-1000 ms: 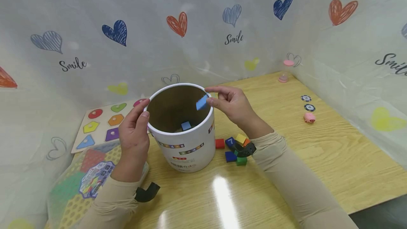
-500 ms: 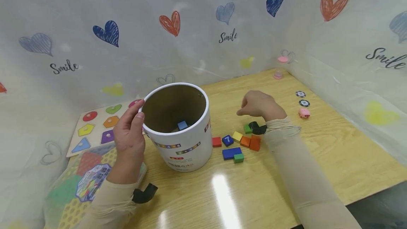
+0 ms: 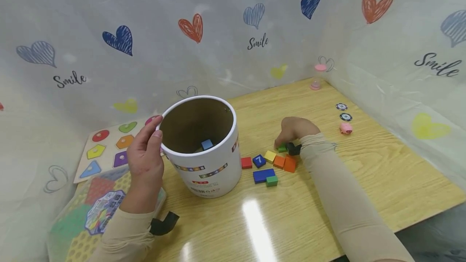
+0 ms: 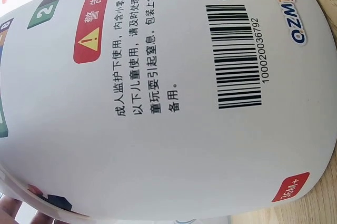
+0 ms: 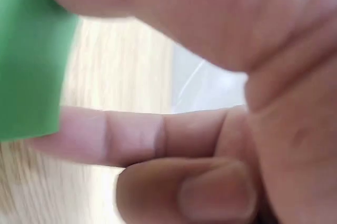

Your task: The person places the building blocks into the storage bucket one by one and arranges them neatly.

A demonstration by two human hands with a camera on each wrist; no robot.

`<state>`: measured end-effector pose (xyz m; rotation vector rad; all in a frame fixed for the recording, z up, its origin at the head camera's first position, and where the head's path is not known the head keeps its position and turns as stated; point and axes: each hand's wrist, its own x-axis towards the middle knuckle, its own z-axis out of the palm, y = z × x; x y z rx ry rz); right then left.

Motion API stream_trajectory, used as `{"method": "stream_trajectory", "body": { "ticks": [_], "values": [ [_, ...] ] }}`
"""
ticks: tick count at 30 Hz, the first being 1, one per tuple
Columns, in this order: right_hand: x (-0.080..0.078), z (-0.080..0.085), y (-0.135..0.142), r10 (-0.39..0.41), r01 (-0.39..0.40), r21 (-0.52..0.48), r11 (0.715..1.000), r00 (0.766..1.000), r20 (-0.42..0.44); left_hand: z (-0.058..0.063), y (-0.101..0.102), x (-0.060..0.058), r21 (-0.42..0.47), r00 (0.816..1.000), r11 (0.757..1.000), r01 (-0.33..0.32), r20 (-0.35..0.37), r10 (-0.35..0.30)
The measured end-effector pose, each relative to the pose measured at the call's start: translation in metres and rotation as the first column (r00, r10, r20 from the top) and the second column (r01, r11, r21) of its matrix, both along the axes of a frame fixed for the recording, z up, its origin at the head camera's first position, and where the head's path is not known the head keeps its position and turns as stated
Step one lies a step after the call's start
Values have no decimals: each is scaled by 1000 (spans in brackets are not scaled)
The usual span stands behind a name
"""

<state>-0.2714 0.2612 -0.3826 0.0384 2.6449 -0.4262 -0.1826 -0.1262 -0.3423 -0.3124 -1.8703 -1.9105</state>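
My left hand (image 3: pixel 147 161) grips the rim of a white bucket (image 3: pixel 214 167), thumb outermost and fingers over the edge. Inside the bucket, near its bottom, a light blue block (image 3: pixel 206 144) shows. To the right, my right hand (image 3: pixel 297 128) is low over the table and pinches a green block (image 5: pixel 31 60) between thumb and index finger, the other fingers curled. The printed bucket wall (image 4: pixel 174 145) fills the left wrist view. Close to the right hand lie a yellow block (image 3: pixel 270 156), orange blocks (image 3: pixel 279 161), a blue number block (image 3: pixel 259 161) and a red block (image 3: pixel 246 163).
In front lie a long blue block (image 3: pixel 263 176) and a small green block (image 3: pixel 272 181). A shape puzzle board (image 3: pixel 109 148) and a clear-covered case (image 3: pixel 73 221) stand at left. Poker chips (image 3: pixel 346 117), a pink pig (image 3: pixel 346 128) and a pink-capped container (image 3: pixel 315 85) are at right.
My right hand has left the bucket rim without the light blue block it held, moved right and down, and taken hold of a green block. The left hand stays on the rim.
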Motion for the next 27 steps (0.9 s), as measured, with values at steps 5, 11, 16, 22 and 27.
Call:
{"method": "stream_trajectory", "body": {
  "ticks": [5,11,16,22,27],
  "values": [
    [-1,10,-4,46,-51,-41,998,992,-116,0,-1,0,13,1000,1000,18,-12,-18],
    [4,26,-15,98,-143,-112,983,937,-337,1,-1,0,6,1000,1000,14,2,-14],
    [18,45,-33,-66,-157,-346,925,829,-555,0,-1,1,-3,1000,1000,4,12,-4],
    [46,68,-66,-374,-420,-738,527,665,-646,0,-1,1,-8,1000,1000,4,5,-4],
    [67,75,-96,-360,-530,-788,314,701,-615,1,-2,1,-9,1000,1000,12,-13,-12]
  ]
}}
